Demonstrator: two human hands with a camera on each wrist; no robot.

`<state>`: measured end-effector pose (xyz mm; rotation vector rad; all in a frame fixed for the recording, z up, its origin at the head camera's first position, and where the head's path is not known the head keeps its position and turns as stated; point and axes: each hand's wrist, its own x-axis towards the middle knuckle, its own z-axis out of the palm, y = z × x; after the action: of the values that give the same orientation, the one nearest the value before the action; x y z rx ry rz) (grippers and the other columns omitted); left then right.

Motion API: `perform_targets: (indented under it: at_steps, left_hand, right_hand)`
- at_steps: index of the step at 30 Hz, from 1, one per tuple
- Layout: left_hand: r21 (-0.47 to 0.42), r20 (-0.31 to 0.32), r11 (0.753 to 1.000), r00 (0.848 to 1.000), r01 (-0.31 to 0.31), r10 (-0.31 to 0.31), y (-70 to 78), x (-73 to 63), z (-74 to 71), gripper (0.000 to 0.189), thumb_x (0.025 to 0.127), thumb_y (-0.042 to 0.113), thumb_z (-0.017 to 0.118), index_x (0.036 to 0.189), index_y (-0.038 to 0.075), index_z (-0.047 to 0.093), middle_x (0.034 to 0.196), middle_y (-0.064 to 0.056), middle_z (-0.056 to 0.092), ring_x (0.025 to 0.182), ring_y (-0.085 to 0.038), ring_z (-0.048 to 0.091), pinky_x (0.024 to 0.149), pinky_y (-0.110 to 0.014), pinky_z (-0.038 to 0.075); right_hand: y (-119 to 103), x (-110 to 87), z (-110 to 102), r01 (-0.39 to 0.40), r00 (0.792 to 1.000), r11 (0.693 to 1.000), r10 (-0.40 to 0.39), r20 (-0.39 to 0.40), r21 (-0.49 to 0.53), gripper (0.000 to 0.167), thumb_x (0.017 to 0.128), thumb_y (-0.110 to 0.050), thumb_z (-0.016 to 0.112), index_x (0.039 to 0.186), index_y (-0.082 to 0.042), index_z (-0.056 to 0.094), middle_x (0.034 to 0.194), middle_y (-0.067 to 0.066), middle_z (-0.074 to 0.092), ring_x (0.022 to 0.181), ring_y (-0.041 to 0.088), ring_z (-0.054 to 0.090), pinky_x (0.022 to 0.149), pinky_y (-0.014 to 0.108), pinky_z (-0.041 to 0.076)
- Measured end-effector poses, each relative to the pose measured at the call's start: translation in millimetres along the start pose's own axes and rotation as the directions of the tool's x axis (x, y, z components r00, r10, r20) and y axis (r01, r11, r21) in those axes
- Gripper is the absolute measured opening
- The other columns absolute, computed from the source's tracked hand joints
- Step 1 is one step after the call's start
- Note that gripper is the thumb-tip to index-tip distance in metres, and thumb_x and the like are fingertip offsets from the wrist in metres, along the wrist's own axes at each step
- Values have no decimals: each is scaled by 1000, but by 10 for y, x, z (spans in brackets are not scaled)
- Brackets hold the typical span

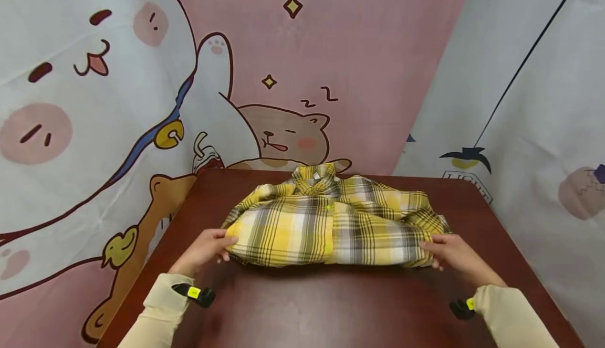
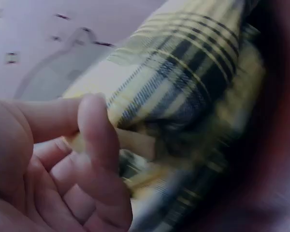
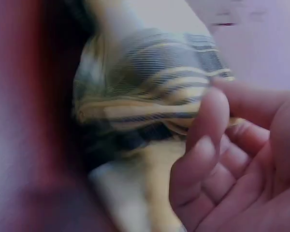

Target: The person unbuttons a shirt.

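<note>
A yellow, white and dark grey plaid shirt [image 1: 302,227] lies on the table with its collar toward the far edge and its front buttons facing up. The left hand [image 1: 208,248] pinches the shirt's near left corner between thumb and fingers; in the left wrist view the fingertips [image 2: 94,116] grip the cloth edge. At the near right corner the right hand [image 1: 454,253] pinches the fabric the same way, with its thumb [image 3: 210,113] over the cloth in the right wrist view. The near edge between both hands bulges up in a rounded fold. Sleeves bunch along both sides.
The dark red table [image 1: 298,306] stretches toward me in front of the shirt. Behind it hangs a pink and white cartoon backdrop [image 1: 368,64], reaching down the left and right sides. Each wrist carries a small black camera strap [image 1: 203,296].
</note>
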<state>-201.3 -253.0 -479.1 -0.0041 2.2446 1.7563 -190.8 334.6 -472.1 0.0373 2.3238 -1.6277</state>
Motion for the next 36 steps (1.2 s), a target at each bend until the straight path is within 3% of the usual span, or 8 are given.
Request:
perform_targets:
  at_steps: [3, 9, 15, 17, 22, 28, 32, 36]
  left_hand:
    - [69, 20, 997, 999, 44, -46, -113, 10, 33, 23, 92, 23, 69, 86, 2, 61, 62, -3, 54, 53, -20, 58, 48, -29, 44]
    - [8, 26, 998, 998, -64, 64, 6, -55, -5, 26, 95, 20, 64, 97, -5, 60, 64, -7, 55, 50, -19, 55, 44, -26, 40]
    - [116, 179, 993, 984, 4, -24, -165, -131, 81, 20, 98, 19, 59, 99, -2, 61, 65, -9, 59, 52, -22, 60, 46, -30, 43]
    - [130, 188, 991, 982, 12, -37, -205, -156, 100, 21, 98, 19, 59, 99, -1, 62, 67, -11, 60, 54, -25, 61, 48, -31, 44]
    - [91, 137, 996, 991, -13, 0, -185, -220, 71, 27, 97, 24, 61, 102, -3, 62, 71, -13, 57, 54, -28, 57, 48, -32, 42]
    - [168, 180, 985, 984, -46, 15, -404, -212, 166, 19, 98, 13, 59, 90, -4, 61, 63, -3, 53, 49, -16, 52, 45, -29, 40]
    - [213, 72, 973, 995, -86, 72, -430, -228, 247, 16, 95, 11, 62, 88, -3, 62, 65, -1, 51, 54, -16, 49, 49, -29, 42]
    - [192, -14, 978, 997, -78, 82, -289, -242, 258, 18, 95, 14, 63, 88, -2, 61, 66, -4, 49, 58, -22, 49, 53, -30, 43]
  right_hand:
    - [110, -9, 58, -53, 998, 989, 57, 30, -135, 45, 96, -31, 63, 69, -12, 33, 55, 1, 43, 51, 18, 52, 50, 34, 44]
    - [59, -51, -3, 42, 998, 995, -47, -51, -93, 42, 96, -34, 62, 77, 1, 48, 55, 1, 42, 46, 14, 42, 45, 34, 38]
    - [270, -68, 49, 12, 994, 981, 10, 112, -194, 39, 99, -26, 59, 71, -6, 41, 54, 2, 45, 44, 12, 44, 43, 28, 38]
    - [315, -83, 63, 2, 990, 983, 24, 139, -182, 38, 100, -27, 58, 72, -8, 41, 56, 2, 46, 45, 12, 44, 43, 28, 38]
    - [324, -154, 4, 9, 993, 997, -1, 114, -71, 44, 100, -30, 57, 74, 2, 39, 56, 2, 44, 45, 11, 37, 42, 32, 33]
    - [519, -178, 102, 21, 976, 986, 15, 215, -166, 41, 100, -23, 56, 72, 3, 40, 55, 0, 45, 43, 9, 38, 42, 26, 36]
    - [556, -186, 176, 36, 995, 978, -16, 99, -205, 42, 99, -25, 59, 69, -4, 38, 57, 0, 41, 46, 11, 39, 47, 28, 37]
    - [468, -232, 161, 52, 998, 982, -56, -19, -180, 42, 98, -28, 60, 71, -2, 41, 58, 0, 39, 48, 14, 39, 48, 30, 38]
